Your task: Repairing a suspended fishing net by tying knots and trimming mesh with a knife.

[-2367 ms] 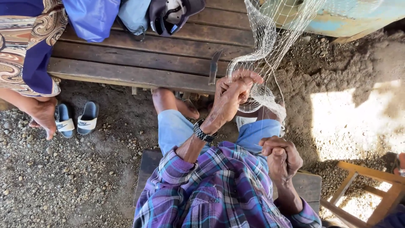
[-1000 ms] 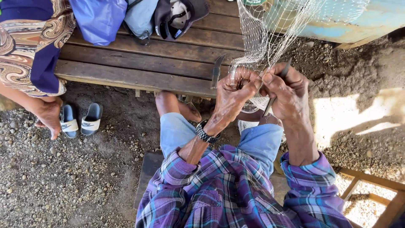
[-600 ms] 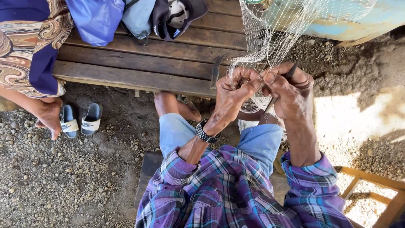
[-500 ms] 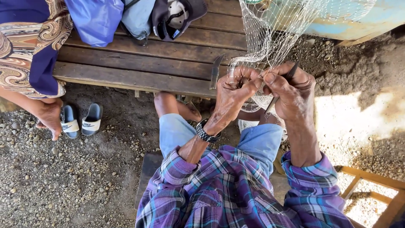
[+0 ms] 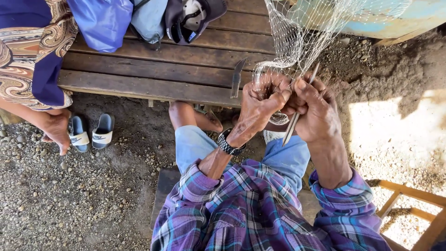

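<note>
A pale fishing net (image 5: 306, 32) hangs down from the upper right to both my hands. My left hand (image 5: 260, 104) pinches a bunch of the net's mesh, a dark watch on its wrist. My right hand (image 5: 318, 111) is closed on a thin netting needle (image 5: 297, 114) that slants through the fingers, its tip up against the mesh. The two hands touch each other above my knees in blue jeans. A knife (image 5: 237, 76) lies on the wooden bench (image 5: 153, 74) just left of my left hand.
Another person sits at the far left in patterned cloth, a foot (image 5: 55, 128) on the gravel beside a pair of sandals (image 5: 90, 132). A blue bag (image 5: 104, 21) and a cap (image 5: 193, 18) lie on the bench. A wooden frame (image 5: 413, 204) stands lower right.
My right hand came up from my lap to meet the left hand at the net and now holds the needle. In the last second the hands barely moved.
</note>
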